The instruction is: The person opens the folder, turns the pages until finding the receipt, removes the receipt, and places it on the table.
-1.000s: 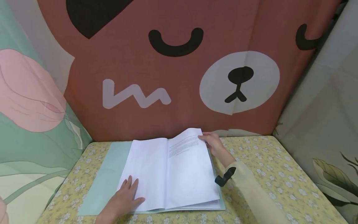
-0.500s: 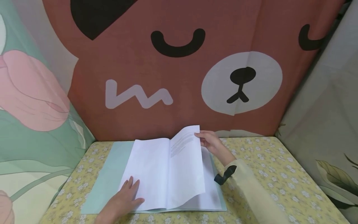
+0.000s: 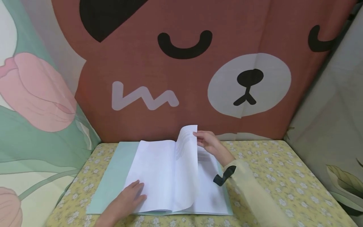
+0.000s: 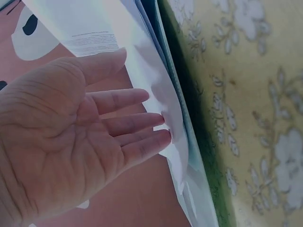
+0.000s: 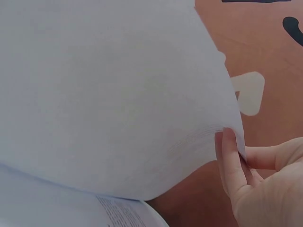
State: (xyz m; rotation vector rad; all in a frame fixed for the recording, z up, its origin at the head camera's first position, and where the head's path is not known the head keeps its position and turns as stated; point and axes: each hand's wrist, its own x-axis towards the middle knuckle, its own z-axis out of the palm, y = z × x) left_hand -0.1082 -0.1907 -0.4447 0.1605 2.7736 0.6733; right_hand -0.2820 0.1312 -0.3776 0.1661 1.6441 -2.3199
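Note:
A stack of bound white sheets (image 3: 153, 173) lies spread in a pale green folder (image 3: 109, 176) on the table. My right hand (image 3: 210, 143) pinches the upper outer edge of a lifted page (image 3: 185, 170), which curves up and leans left. Printed lines show near the top of the page below it. In the right wrist view thumb and fingers stand on either side of the page's edge. My left hand (image 3: 127, 200) rests with extended fingers on the lower part of the left-hand page; in the left wrist view its fingertips touch the paper.
The table has a yellow flowered cloth (image 3: 263, 183). Close behind it hangs a reddish-brown cloth (image 3: 141, 63) with a bear face, and patterned cloths hang at both sides. A black strap (image 3: 225, 176) is on the right wrist.
My right hand has drawn the page's edge upward and to the left, so the page curls more and uncovers the sheet beneath. My left hand stays on the left-hand page.

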